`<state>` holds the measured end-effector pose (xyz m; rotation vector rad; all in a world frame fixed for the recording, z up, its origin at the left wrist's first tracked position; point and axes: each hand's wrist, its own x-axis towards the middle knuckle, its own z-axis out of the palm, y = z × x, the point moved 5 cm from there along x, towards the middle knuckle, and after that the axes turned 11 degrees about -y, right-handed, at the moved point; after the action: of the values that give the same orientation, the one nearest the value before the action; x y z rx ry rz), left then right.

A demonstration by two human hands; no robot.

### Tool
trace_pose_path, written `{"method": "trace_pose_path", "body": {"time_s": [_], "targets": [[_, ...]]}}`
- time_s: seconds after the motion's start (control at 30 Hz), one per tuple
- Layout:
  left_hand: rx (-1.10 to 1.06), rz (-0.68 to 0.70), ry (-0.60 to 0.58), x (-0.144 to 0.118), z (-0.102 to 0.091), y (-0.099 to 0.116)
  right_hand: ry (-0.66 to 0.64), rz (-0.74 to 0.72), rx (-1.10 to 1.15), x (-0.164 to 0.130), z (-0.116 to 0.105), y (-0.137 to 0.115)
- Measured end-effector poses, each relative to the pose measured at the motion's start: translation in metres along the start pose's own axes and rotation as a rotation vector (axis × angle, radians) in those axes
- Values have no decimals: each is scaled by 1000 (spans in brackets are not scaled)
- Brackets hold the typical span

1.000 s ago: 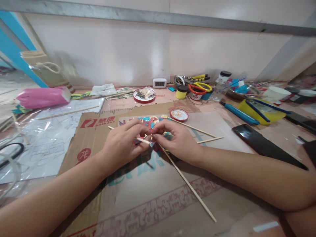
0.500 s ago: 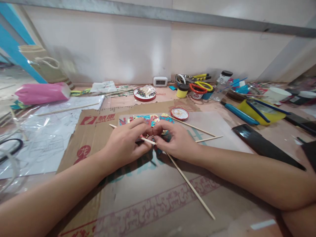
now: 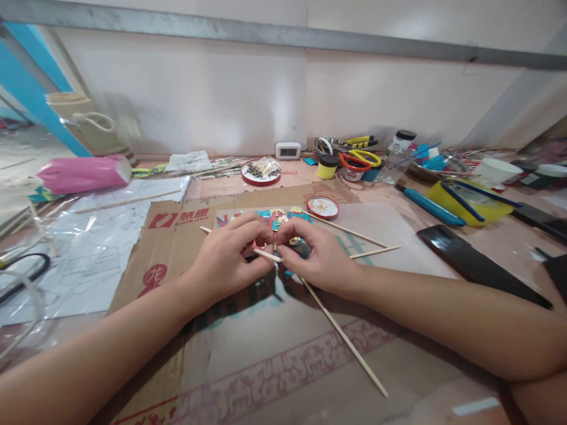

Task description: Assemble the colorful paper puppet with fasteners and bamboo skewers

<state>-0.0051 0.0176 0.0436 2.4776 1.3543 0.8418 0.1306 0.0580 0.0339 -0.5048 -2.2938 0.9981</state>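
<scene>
My left hand is closed around a thin wooden stick, whose blunt end points right and whose tapered end shows past the back of the hand. My right hand is pinched, its fingertips meeting the left ones at a tiny gold-coloured bit that I cannot make out. Behind and under the fingers lies a colourful craft piece in blue, red and yellow, mostly hidden by both hands. A longer wooden stick slants from below my right hand toward the front. Two more sticks meet in a point to the right.
Under my hands is a cardboard sheet with a translucent sheet over it. A small lid of gold bits and a bigger lid of beads stand behind. Scissors, jars and a white digital clock line the back; a black object lies right.
The view has shifted slightly, so the bench things sit a little lower and further right. Both hands keep nearly the same hold and position.
</scene>
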Motion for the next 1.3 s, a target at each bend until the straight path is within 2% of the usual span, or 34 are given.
{"method": "trace_pose_path", "body": {"time_s": [0.3, 0.57, 0.73, 0.93, 1.03, 1.1, 1.17, 1.3], "targets": [[58, 18, 21, -3, -1, 0, -5, -10, -108, -2, -1, 2], [107, 46, -59, -4, 4, 1, -35, 3, -111, -2, 1, 3], [85, 113, -33, -6, 2, 5, -72, 72, 41, -2, 3, 3], [91, 145, 49, -8, -3, 11, -120, 185, 581, 0, 13, 8], [131, 185, 99, -9, -6, 16, -136, 226, 728, 0, 17, 8], [157, 202, 125, -9, -8, 17, -141, 247, 764, 0, 17, 7], [173, 163, 131, -8, -9, 14, -125, 261, 742, -1, 14, 8], [171, 56, 116, -7, -8, 5, -55, 218, 553, -1, 7, 10]]}}
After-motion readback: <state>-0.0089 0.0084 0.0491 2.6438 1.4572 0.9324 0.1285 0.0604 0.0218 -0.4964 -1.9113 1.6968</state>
